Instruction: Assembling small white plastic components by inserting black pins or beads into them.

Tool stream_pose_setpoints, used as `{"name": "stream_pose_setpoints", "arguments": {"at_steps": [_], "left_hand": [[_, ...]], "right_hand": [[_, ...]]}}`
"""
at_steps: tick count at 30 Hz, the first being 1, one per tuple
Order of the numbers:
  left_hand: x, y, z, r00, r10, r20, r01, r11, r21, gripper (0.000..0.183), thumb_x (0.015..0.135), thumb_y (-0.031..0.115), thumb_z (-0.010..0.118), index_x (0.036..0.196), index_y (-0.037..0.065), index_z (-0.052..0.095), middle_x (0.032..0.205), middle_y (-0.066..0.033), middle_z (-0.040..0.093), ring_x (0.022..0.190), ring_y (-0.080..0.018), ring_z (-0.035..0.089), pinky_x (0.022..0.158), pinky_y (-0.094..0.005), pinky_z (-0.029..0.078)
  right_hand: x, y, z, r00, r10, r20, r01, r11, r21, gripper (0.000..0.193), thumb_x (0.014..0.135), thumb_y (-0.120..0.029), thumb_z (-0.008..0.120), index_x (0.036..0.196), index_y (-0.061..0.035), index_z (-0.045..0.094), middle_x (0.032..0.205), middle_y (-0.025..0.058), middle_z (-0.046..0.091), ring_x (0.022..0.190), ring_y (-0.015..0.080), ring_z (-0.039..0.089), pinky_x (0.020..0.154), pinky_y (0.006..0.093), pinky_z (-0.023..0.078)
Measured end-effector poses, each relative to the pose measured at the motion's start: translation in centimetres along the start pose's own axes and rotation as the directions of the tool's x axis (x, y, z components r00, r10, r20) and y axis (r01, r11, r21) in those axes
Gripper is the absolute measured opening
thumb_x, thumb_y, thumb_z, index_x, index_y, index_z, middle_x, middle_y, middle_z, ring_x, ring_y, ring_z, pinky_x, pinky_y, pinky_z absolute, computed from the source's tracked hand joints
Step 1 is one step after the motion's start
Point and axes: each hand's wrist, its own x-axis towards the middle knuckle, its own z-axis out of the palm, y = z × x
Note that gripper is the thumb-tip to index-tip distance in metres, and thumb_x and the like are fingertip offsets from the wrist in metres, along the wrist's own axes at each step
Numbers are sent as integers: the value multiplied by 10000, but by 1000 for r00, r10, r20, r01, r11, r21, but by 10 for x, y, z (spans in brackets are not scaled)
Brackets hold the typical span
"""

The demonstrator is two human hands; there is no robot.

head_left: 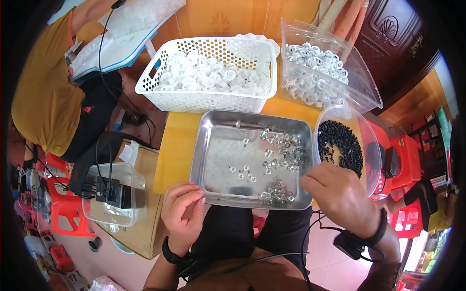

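Observation:
A shallow steel tray (223, 160) lies on the table, with small shiny metal pieces (291, 153) scattered mostly over its right half. By its near left corner is my left hand (182, 213), fingers bent and thumb drawn close to them; anything in the pinch is too small to see. My right hand (340, 191) is closed over the tray's right rim, fingertips pointing into it. What those fingertips hold, if anything, is hidden. Just beyond that hand stands a round clear tub (374, 145) of small black pieces (347, 145).
Behind the tray, a white perforated basket (204, 102) holds many translucent white parts. A clear bin (361, 92) with white ring-shaped parts stands back right. At left, a clear box (138, 194) contains a black device and cables. A person (48, 92) sits far left. Red stools (68, 208) flank the table.

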Motion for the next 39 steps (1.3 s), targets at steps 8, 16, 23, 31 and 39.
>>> {"name": "stream_pose_setpoints", "arguments": {"at_steps": [8, 16, 23, 31, 39], "left_hand": [[-7, -1, -1, 996, -22, 83, 21, 1000, 13, 150, 743, -30, 681, 874, 28, 639, 942, -109, 608, 936, -282, 583, 830, -370, 469], [-4, -6, -2, 996, -15, 92, 15, 1000, 10, 167, 704, -34, 699, 845, 40, 648, 941, -97, 611, 924, -293, 585, 814, -373, 473], [-6, -10, -4, 996, 10, 92, -11, 1000, 11, 195, 677, -14, 710, 842, 75, 660, 922, -80, 622, 906, -294, 594, 777, -367, 477], [-6, -11, -5, 996, 36, 77, -35, 999, -11, 201, 661, 0, 725, 835, 87, 675, 885, -70, 626, 882, -272, 607, 765, -363, 491], [10, 4, -17, 996, 37, 83, -34, 999, -32, 204, 669, -40, 713, 826, 66, 637, 864, -85, 630, 863, -294, 617, 760, -375, 494]], "right_hand": [[45, -17, 64, 991, -132, -3, 130, 975, 182, 250, 719, -48, 562, 966, -16, 567, 1029, 131, 557, 971, 285, 558, 789, 344, 486], [72, -10, 84, 957, -290, -12, 287, 941, 179, 268, 761, -83, 560, 1019, -18, 592, 1150, 142, 547, 1059, 309, 532, 881, 383, 451], [81, 9, 0, 994, -108, -30, 111, 928, 357, 235, 756, -43, 656, 983, -18, 600, 1025, 145, 591, 973, 324, 571, 820, 378, 477], [152, 46, 0, 960, 232, -155, -123, 851, 511, 191, 829, -67, 604, 1008, -4, 632, 950, 153, 626, 826, 298, 628, 751, 341, 510], [226, 87, 80, 1000, -8, -25, 17, 925, 379, 482, 776, -144, 662, 1230, -60, 523, 1156, 205, 537, 1117, 348, 494, 967, 393, 403]]}}
